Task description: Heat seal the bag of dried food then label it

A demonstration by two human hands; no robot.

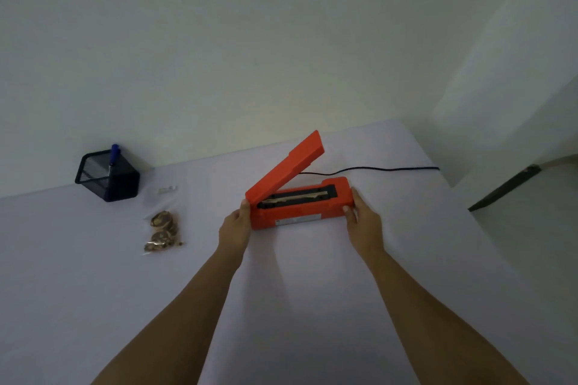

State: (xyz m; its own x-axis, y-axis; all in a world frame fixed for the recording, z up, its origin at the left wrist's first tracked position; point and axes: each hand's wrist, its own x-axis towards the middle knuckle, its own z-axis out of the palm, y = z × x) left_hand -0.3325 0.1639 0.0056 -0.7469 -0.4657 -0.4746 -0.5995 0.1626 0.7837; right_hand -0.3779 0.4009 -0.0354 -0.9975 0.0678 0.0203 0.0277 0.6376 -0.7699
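An orange heat sealer [300, 211] stands on the white table [297, 291] with its lid arm raised toward the back right, showing the black sealing strip. My left hand [236, 225] holds its left end and my right hand [362, 217] holds its right end, thumbs on top. A clear bag of dried brown food [162, 231] lies flat on the table to the left, apart from both hands. A small clear label strip [167, 189] lies behind the bag.
A black mesh pen holder [108, 176] with a blue marker [114, 155] stands at the back left by the wall. The sealer's black cord [375, 169] runs right across the table to its edge. A dark object [503, 187] lies beyond the right edge.
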